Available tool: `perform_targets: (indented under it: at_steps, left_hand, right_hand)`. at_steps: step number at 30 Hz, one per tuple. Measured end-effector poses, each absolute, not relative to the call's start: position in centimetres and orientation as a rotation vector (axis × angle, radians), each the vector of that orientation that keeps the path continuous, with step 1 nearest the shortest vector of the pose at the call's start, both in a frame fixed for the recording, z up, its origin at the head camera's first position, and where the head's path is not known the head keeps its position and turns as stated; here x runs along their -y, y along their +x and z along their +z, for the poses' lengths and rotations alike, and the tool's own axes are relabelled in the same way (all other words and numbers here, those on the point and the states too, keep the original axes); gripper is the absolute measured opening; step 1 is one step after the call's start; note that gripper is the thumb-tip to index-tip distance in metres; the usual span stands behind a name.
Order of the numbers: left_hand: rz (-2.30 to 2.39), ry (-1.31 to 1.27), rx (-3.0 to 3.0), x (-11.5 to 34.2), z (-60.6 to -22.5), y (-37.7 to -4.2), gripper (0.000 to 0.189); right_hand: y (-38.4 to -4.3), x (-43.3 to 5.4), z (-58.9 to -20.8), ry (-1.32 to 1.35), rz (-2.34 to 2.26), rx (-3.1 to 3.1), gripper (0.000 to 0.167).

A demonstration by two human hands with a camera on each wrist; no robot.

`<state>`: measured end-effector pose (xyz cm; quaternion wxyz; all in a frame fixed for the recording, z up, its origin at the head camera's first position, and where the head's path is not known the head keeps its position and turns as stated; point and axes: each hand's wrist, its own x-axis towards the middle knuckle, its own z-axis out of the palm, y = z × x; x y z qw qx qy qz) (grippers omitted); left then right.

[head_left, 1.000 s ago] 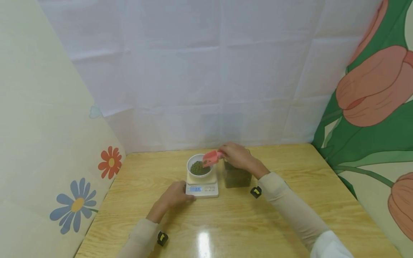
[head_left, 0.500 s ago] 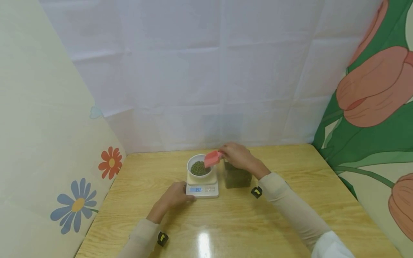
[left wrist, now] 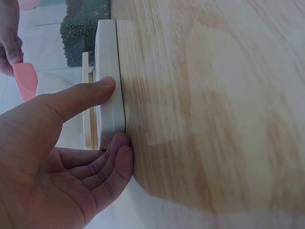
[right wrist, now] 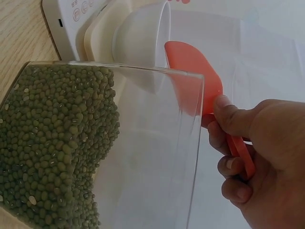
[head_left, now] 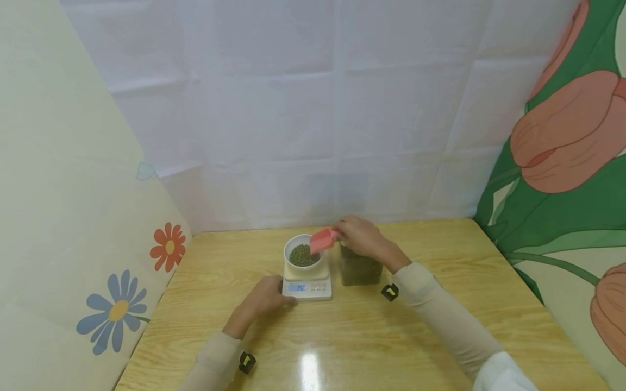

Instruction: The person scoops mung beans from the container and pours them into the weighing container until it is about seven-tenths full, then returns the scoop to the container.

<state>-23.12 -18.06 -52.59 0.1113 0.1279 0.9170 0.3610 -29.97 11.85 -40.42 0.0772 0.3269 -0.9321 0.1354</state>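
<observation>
A white scale (head_left: 318, 296) on the desk (head_left: 352, 336) carries a white bowl (right wrist: 140, 36) of green beans (head_left: 299, 256). The left hand (head_left: 268, 295) grips the scale's near left corner; the right hand (head_left: 360, 235) grips a red scoop (head_left: 321, 240), tilted above the scale. Right of the scale stands a clear container (right wrist: 143, 157), partly bean-filled.

A makeshift booth: white sheet (head_left: 274, 119), 2 floral panels (head_left: 557, 174), wooden table (head_left: 362, 336).

Counter (head_left: 420, 347): wood-grained, glossy, catching bright light
White sheet (head_left: 274, 108): hanging behind, creased by folds
Left panel (head_left: 68, 163): cream, printed with blue flower (head_left: 117, 310), smaller red flower (head_left: 168, 246)
Right panel (head_left: 562, 304): large pink tulips (head_left: 562, 130), green leaves (head_left: 543, 212)
</observation>
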Motion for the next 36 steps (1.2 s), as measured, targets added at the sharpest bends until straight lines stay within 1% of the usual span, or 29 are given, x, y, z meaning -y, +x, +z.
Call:
perform_targets:
  at_steps: [11,36]
  left_hand:
    - [1.055,0.382,-2.702,17.8,-52.5,-23.0,0.030]
    - [1.061,0.376,-2.707,18.0,-52.4,-23.0,0.033]
  right_hand:
    - [-29.7,-12.4,-40.0,0.953,0.424,2.797,0.028]
    - [-29.2,-14.6,-39.5,0.931,0.404,2.777,0.027]
